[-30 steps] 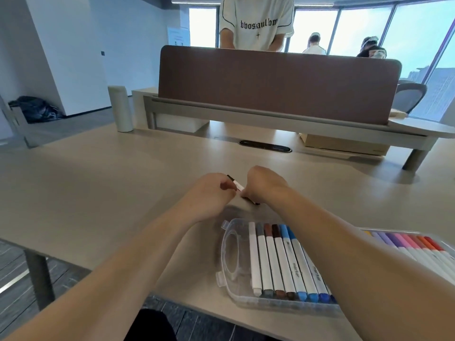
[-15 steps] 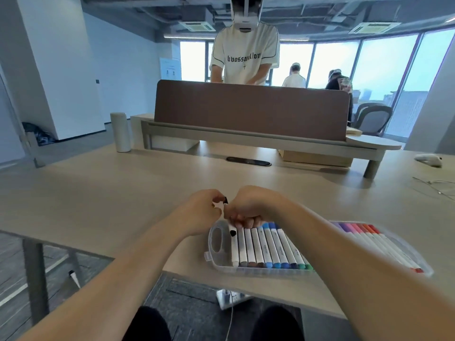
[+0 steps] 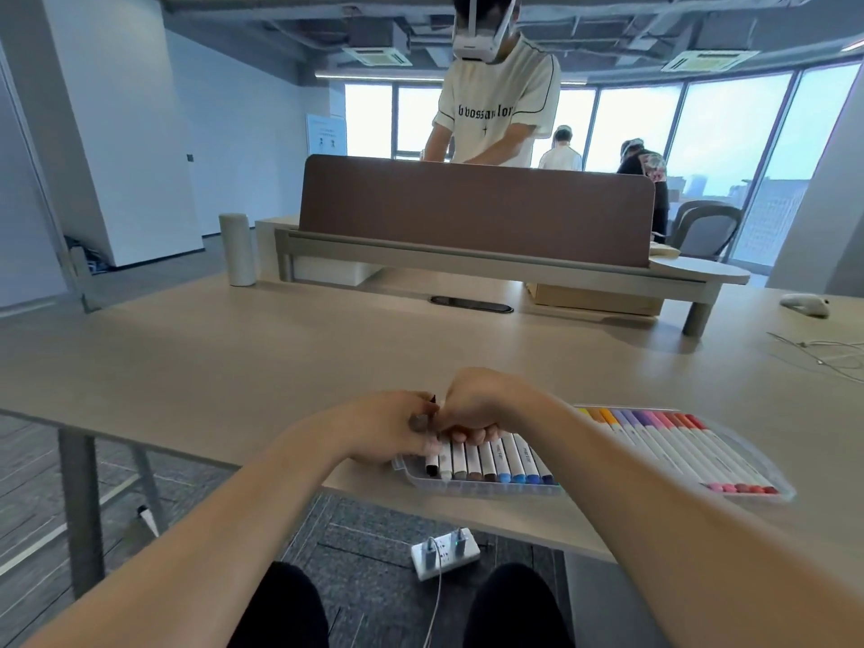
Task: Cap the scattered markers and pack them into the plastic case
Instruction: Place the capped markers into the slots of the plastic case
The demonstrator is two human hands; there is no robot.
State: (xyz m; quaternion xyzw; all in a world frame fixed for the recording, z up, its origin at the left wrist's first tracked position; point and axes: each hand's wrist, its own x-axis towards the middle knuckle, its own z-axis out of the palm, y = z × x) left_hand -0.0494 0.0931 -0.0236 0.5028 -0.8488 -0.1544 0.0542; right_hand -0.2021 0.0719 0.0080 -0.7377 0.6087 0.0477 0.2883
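by the near edge of the counter (image 3: 280,367), left grip (image 3: 388,427) and right grip (image 3: 472,409) both clutch the black marker (image 3: 432,462) over the left end of the plastic case (image 3: 467,489); i'd seat it parallel, pressing evenly.

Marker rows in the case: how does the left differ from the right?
The left row has grey, brown and blue caps; the right row has yellow, purple and red ones. The left hand and right hand, holding a black marker, cover the left row's far ends; the right row lies untouched. Both have white barrels.
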